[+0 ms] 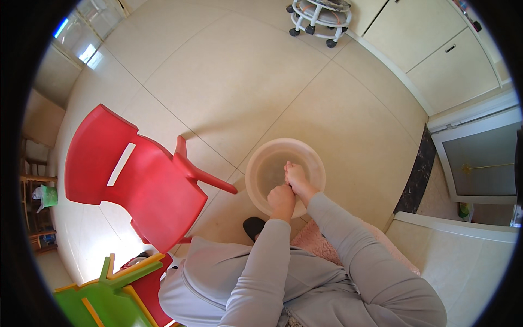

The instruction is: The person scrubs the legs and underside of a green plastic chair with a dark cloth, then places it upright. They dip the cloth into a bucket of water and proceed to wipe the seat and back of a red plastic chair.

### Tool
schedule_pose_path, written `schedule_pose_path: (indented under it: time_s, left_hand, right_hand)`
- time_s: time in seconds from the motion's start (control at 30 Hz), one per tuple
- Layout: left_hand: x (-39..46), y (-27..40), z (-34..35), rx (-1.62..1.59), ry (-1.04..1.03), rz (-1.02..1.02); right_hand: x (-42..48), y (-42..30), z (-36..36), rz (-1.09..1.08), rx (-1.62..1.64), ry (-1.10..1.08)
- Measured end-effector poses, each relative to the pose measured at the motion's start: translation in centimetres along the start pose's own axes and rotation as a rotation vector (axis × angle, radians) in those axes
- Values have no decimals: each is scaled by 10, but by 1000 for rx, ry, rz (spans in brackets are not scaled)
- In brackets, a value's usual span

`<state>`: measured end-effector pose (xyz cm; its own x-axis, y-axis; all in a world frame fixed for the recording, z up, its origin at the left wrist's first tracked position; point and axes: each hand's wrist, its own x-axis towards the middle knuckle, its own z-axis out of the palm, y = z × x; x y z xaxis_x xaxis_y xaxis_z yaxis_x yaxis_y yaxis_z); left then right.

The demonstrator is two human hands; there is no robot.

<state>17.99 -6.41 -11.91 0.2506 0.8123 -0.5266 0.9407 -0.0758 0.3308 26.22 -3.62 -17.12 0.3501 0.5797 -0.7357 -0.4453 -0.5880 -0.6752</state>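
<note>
A pale pink plastic basin [254,192] stands on the tiled floor before me, its inside greyish, apparently with water in it. Both my hands are over the basin, pressed close together with the fingers curled. My left hand [282,198] is a fist nearer to me. Just beyond it and slightly to the right, my right hand [297,176] is also curled up. A small bit of something may show between the two hands, but the fingers hide whether they grip anything.
A red plastic chair [159,196] stands left of the basin, with a green plastic chair [98,302] at lower left. A black shoe [254,227] and a pink fluffy mat [316,241] lie near the basin. A wheeled stool [320,20] stands by the cabinets [445,61].
</note>
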Motion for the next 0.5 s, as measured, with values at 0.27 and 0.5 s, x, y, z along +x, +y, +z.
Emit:
schedule_pose_path:
  time_s: [0.27,0.5]
  left_hand:
    - [3,-6,11,152,45,91]
    - [5,-9,15,202,34,104]
  right_hand:
    - [30,41,-11,-91,-79,118]
    - [44,57,-12,-116,-222,148]
